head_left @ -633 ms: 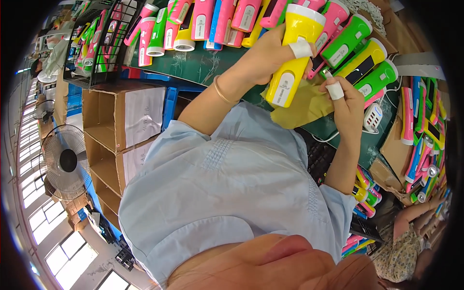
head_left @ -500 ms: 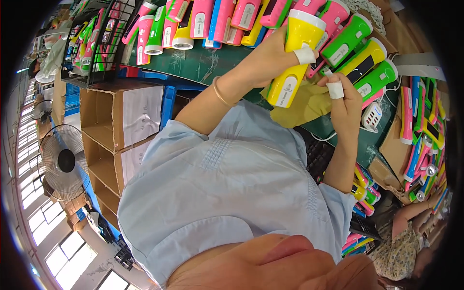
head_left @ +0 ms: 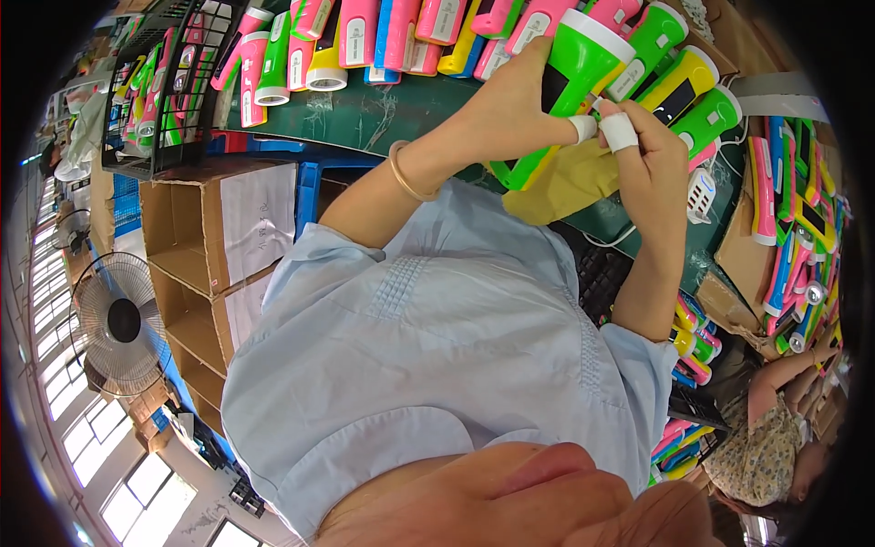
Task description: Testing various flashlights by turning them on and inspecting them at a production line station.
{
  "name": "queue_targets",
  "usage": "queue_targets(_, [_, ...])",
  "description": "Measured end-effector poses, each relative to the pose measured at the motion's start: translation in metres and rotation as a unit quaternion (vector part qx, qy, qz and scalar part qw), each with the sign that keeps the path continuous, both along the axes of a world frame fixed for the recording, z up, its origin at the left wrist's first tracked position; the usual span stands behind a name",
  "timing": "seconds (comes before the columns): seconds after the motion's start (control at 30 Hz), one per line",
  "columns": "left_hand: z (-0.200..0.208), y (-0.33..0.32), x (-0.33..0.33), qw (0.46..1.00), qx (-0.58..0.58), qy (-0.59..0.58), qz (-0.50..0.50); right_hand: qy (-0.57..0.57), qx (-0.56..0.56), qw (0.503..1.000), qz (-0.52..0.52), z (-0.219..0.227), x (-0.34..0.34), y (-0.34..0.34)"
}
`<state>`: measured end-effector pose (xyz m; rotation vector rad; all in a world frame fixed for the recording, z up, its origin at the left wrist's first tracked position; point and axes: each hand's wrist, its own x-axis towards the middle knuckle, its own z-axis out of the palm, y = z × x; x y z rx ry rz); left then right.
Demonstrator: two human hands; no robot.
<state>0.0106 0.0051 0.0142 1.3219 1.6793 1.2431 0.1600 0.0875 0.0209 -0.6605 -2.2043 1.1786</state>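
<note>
Glossy plas. torch [head_left: 581, 64], matt yel. cloth [head_left: 570, 187], matt brn. cardbd. shelving [head_left: 182, 219], matt lt.-blue cloth shirt [head_left: 437, 356]

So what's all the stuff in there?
Held flashlight: one, green and yellow, top centre
Other flashlights: many, mixed colours, top, left, right
Table: one, green, top
Cloth: one, yellow, beside held flashlight
Charger: one, white, upper right
Basket: one, black, upper left
Cardboard shelf: one, brown, left
Cardboard box: one, brown, right
Fans: two, dark, left
Windows: several, white, lower left
Person: one, patterned top, lower right
Shirt: one, light blue, middle
Bangle: one, beige, upper middle
Left hand: one, white tape, gripping flashlight
Right hand: one, white tape, beside flashlight
</note>
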Motion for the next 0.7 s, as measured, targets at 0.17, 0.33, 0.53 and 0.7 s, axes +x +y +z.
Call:
queue_targets(0.17, [-0.014, 0.005, 0.003, 0.993, 0.051, 0.088, 0.062, -0.073, 0.066, 0.994, -0.036, 0.006, -0.004, -0.005])
queue_targets(0.33, [-0.022, 0.013, 0.012, 0.981, 0.098, 0.127, 0.104, -0.012, 0.123, 0.987, -0.102, -0.010, -0.019, -0.006])
queue_targets(0.53, [-0.028, 0.013, -0.008, 0.970, 0.147, 0.171, 0.090, 0.043, 0.039, 0.998, 0.001, -0.003, 0.011, 0.000])
queue_targets(0.7, [-0.006, 0.002, -0.005, 0.992, 0.013, 0.125, -0.010, 0.056, 0.042, 0.996, -0.062, 0.014, 0.012, 0.038])
